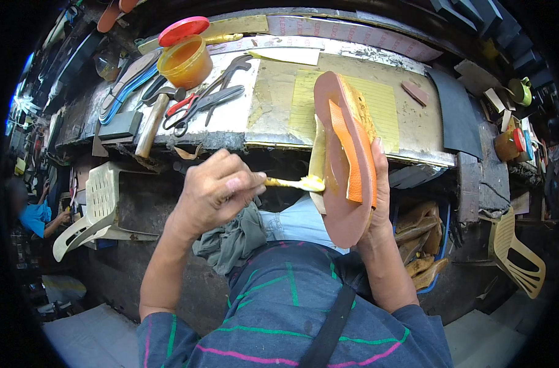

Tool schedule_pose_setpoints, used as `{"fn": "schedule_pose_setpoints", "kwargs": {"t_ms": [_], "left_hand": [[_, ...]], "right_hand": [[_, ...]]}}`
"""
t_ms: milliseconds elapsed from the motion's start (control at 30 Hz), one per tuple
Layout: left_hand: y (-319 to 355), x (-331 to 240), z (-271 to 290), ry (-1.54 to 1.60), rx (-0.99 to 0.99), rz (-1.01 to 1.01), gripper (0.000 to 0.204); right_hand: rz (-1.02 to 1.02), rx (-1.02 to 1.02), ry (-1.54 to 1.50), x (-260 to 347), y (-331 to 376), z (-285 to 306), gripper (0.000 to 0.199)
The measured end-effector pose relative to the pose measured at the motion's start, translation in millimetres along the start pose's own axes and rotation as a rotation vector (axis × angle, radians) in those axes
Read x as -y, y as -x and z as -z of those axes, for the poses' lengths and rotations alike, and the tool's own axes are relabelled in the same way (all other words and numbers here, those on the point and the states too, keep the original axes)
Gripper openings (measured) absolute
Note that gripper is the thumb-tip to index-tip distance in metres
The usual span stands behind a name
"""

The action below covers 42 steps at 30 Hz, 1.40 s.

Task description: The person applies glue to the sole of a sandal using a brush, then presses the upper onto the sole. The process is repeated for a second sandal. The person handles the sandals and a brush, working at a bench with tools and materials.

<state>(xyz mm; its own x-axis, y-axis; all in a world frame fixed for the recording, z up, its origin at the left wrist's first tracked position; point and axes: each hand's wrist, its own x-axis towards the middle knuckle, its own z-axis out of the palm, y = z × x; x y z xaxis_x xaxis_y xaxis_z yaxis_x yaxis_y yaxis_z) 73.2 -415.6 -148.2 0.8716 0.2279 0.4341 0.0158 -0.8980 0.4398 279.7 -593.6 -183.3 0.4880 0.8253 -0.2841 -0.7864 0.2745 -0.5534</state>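
My left hand (221,187) is closed around the handle of a small glue brush (298,183), its head coated in yellowish glue. The brush head touches or nearly touches the left edge of a sandal (340,214) at a pale yellow flap (317,156). The sandal has a brown sole and an orange leather strap (347,150); a yellowish shoe last (360,107) shows along its right side. My right hand (380,187) grips the sandal from the right and holds it upright above my lap. Most of its fingers are hidden behind the sandal.
The workbench (270,122) holds an orange glue tub (186,64) with a red lid, a hammer (152,126), pincers (221,98) and a yellow lined sheet (304,110). Plastic chairs (101,196) stand either side. A blue crate (442,245) holds brown shoe lasts. Another person (37,214) sits far left.
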Motion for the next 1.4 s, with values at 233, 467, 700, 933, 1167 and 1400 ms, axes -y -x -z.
{"fn": "schedule_pose_setpoints", "kwargs": {"t_ms": [233,467,700,933,1167,1400], "left_hand": [[31,-45,-17,0.234,0.113,0.134,0.022],[-11,-41,-7,-0.161,-0.15,0.207,0.031],[-5,-33,-20,-0.074,-0.086,0.079,0.042],[30,-61,-25,0.365,0.003,0.168,0.034],[6,-26,-20,0.006,-0.069,0.12,0.033],[-24,12,-26,-0.078,-0.184,0.055,0.024]], "right_hand": [[0.048,-0.003,-0.04,0,-4,3,0.066],[0.042,0.094,-0.08,-10,2,-10,0.066],[0.05,0.113,-0.105,-1,-2,-1,0.069],[0.035,0.05,-0.128,2,-5,7,0.067],[0.015,0.056,-0.066,-1,6,-1,0.07],[0.019,0.056,-0.035,-7,12,0,0.067]]}}
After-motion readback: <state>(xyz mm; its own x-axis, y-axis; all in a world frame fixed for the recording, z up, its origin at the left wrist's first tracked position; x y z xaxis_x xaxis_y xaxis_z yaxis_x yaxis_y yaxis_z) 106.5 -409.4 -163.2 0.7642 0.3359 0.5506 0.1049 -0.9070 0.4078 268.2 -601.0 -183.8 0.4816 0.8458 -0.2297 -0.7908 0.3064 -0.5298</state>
